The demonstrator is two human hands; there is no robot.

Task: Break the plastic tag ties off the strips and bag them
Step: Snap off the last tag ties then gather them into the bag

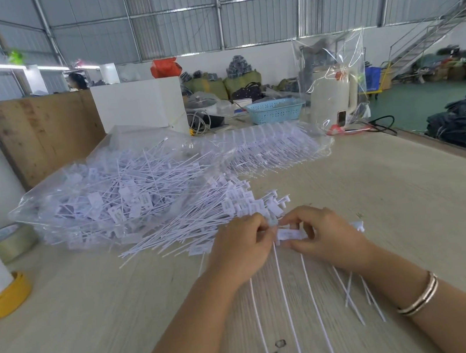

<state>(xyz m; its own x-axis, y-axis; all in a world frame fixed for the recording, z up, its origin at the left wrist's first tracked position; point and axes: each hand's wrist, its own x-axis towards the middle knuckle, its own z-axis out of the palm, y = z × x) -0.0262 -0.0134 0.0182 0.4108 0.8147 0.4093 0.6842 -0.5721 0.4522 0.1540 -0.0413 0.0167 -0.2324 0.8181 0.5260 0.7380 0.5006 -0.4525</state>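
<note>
A strip of white plastic tag ties (291,234) lies across the table in front of me, its thin tails running toward me. My left hand (241,246) pinches the strip's left part and my right hand (322,237) grips its tag heads, the two hands close together. A loose heap of separated ties (202,221) lies just beyond my left hand. Behind it, a clear plastic bag (112,192) is stuffed with ties. A second clear bag of unbroken strips (276,148) lies farther back.
Tape rolls (7,242) and a yellow roll (1,300) with white foam sit at the left. A wooden board (41,133), white box (140,102), blue basket (276,110) and a bagged white kettle (331,93) stand at the back. The table edge (450,148) runs along the right.
</note>
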